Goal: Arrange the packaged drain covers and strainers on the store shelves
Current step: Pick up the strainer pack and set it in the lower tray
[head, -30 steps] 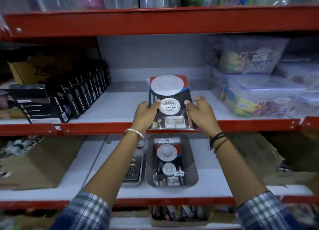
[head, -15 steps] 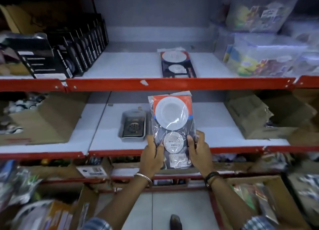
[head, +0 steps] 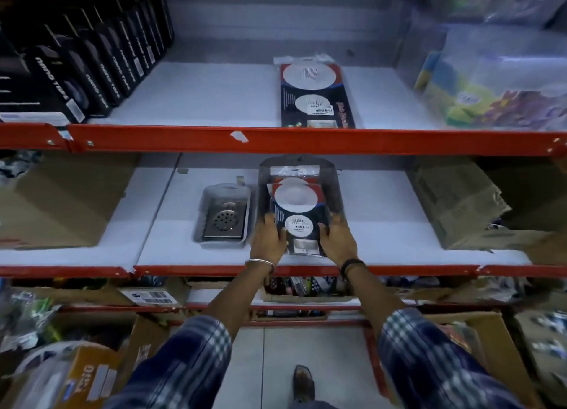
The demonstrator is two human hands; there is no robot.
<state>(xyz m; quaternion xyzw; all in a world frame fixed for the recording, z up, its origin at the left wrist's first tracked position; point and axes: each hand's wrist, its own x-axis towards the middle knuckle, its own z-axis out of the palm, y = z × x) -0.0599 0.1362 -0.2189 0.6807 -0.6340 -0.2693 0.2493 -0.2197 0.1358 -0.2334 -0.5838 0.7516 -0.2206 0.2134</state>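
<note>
While both hands grip it, strainer pack (head: 299, 212) lies in steel tray (head: 264, 175) on middle shelf (head: 383, 255). L hand (head: 268, 235) & R hand (head: 337, 235) fingers pinch its side edges. 2nd pack (head: 314, 97) flat on upper shelf (head: 214, 102).

Left hand (head: 267, 240): bare, silver bangle (head: 260, 263) at wrist. Right hand (head: 337, 240): bare, dark bands (head: 352, 264) at wrist. Both forearms uncovered; blue-and-white checked sleeves (head: 190, 356) rolled near elbows. Dark sandal (head: 303, 382) on one foot.
</note>
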